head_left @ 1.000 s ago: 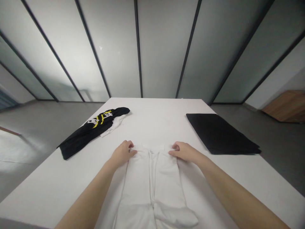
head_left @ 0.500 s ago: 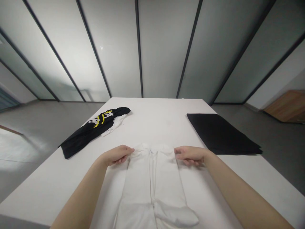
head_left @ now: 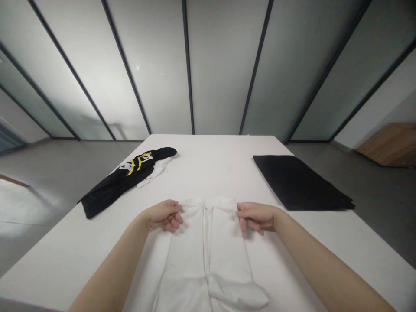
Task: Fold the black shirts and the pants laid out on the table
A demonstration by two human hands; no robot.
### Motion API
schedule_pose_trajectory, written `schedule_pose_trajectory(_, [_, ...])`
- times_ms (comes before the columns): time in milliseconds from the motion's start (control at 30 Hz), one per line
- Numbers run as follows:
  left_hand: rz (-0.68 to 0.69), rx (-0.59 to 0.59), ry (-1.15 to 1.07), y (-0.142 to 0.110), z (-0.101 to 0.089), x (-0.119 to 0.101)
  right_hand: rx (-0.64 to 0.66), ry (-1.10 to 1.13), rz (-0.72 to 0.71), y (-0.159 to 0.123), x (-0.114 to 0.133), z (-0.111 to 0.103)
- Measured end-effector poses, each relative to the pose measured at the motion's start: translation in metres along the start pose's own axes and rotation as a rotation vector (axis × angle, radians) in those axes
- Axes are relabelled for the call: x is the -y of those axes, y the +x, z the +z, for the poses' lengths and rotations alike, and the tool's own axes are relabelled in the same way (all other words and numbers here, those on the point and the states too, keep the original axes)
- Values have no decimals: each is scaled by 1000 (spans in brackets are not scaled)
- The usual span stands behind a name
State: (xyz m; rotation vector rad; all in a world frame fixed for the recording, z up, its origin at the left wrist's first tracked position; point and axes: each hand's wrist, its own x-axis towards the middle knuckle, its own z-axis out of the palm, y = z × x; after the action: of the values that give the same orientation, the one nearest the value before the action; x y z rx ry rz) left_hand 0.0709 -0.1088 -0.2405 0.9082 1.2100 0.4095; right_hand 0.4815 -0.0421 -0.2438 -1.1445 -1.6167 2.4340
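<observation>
A white garment (head_left: 191, 247), its kind unclear, lies lengthwise on the white table (head_left: 214, 169) in front of me. Two long panels meet along its middle, and a rounded flap of cloth bulges at the lower right. At its far left corner my left hand (head_left: 165, 214) pinches the edge between thumb and forefinger, the other fingers curled loosely below. My right hand (head_left: 256, 215) grips the far right corner in the same way, its lower fingers hanging down beside the cloth.
To the left lies a crumpled black garment (head_left: 110, 190) with yellow and white print and some white cloth beside it. Flat black cloth (head_left: 299, 182) lies near the right table edge. Frosted glass panels (head_left: 214, 69) stand behind the table.
The lower fingers of both hands have loosened and dropped, while thumbs and forefingers stay at the garment's far corners. The view has shifted very slightly.
</observation>
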Motion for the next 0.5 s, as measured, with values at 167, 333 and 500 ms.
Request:
schedule_pose_trajectory(167, [-1,-9,-81,-3,0,1,-63,145,34,5,0,6])
schedule_pose_trajectory(333, [23,-87,-217,3,0,-12,-340,355,-78,22,13,18])
schedule_pose_trajectory(500, [92,-230,-275,32,-15,-56,-504,288,-151,48,50,10])
